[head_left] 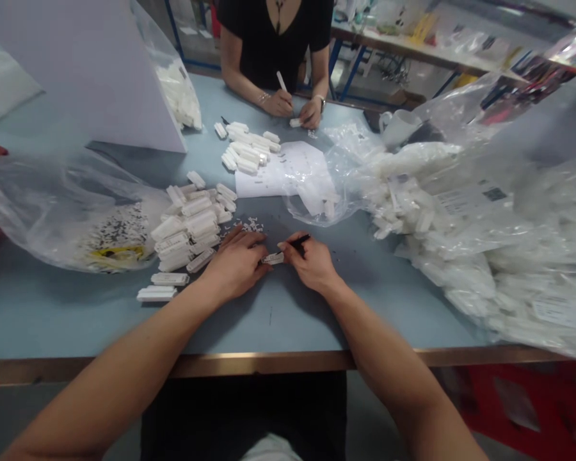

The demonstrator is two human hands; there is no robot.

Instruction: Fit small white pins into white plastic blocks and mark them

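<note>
My left hand [235, 264] rests on the blue-grey table [269, 320], its fingertips pinching a small white plastic piece [273, 258]. My right hand [310, 261] is close against that piece from the other side. Its fingers grip a slim black-handled tool [300, 240], whose tip is hidden by my fingers. Just beyond my left fingers lie tiny white plastic bits [252, 225]. To the left of that hand is a heap of oblong white plastic parts [185, 224].
A co-worker's hands [295, 109] work across the table beside another heap of white parts [247, 148]. White papers [283, 169], a white mug [398, 127], and bulging plastic bags of parts [475, 237], [72, 218] stand around. A pale board [86, 70] stands at back left.
</note>
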